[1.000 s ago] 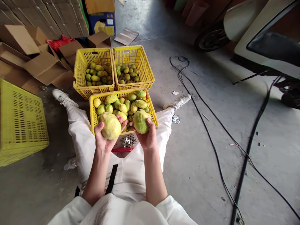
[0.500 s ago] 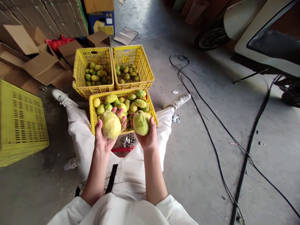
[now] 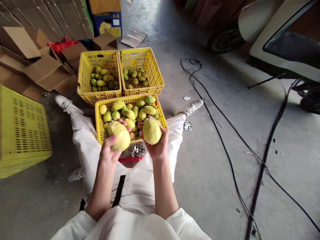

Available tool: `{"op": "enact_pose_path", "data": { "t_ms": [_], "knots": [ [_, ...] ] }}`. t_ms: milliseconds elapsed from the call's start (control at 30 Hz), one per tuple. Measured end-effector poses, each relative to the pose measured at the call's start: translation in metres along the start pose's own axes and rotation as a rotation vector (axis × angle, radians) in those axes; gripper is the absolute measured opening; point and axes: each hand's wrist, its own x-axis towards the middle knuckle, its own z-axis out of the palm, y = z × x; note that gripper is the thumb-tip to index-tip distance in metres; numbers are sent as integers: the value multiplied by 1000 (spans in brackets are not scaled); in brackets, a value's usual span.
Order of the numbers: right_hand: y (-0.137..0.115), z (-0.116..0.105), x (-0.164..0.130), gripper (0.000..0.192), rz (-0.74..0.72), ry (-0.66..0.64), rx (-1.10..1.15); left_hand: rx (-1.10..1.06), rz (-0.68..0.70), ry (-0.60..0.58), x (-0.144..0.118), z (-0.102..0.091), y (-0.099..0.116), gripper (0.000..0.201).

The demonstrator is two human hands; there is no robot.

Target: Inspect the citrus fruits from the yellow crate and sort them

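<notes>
On the grey concrete floor [image 3: 212,160], three yellow plastic crates [image 3: 130,100] are holding sorted fruit; your left hand [image 3: 108,151] and right hand [image 3: 157,148] are each gripping one yellow-green round fruit [image 3: 118,136], not yet placed.

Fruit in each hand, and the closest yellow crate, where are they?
Left hand's fruit [image 3: 118,136], head view, middle of its skin.
Right hand's fruit [image 3: 151,131], head view, its rounded front.
Closest yellow crate [image 3: 98,116], head view, its left rim.
</notes>
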Motion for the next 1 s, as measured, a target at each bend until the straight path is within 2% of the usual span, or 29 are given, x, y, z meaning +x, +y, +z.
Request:
{"op": "enact_pose_path", "data": {
  "t_ms": [200, 333, 767, 1000],
  "knots": [
    [1, 0, 1, 38, -42, 41, 33, 58, 4, -88, 1, -3, 1, 49],
    [3, -3, 0, 45, -65, 12, 10, 41, 25, -62, 0, 2, 2, 47],
    [-5, 1, -4, 39, -15, -45, -20, -4, -38, -15, -2, 10, 8, 48],
    [-4, 1, -3, 39, -7, -63, 0, -2, -64, -20, -2, 8, 8, 48]
  ]
}}
